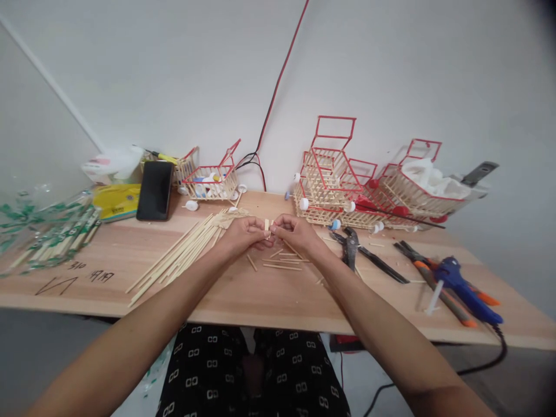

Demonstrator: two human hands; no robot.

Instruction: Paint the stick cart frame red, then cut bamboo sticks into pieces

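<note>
Black trousers printed with small white squares fill the bottom centre of the frame, with a bare forearm reaching up on either side. Near the middle of the frame the two hands meet: the left hand and the right hand both have thumb and fingers drawn narrow, pinching short pale wooden stick pieces between their tips — how the pieces join is too small to tell.

Below the fingers, short thin cut sticks lie scattered on the light wood-grain table. Left of centre, beside the left forearm, long pale wooden sticks fan out in a loose pile. Right of centre lie dark-handled metal pliers; farther right, a blue glue gun with a white stick rests by orange-and-grey tool handles.

At upper right stand small stick-built carts with red rims; at upper left, a similar white-wheeled cart, a black smartphone propped upright — and a yellow plastic packet beside it.
</note>
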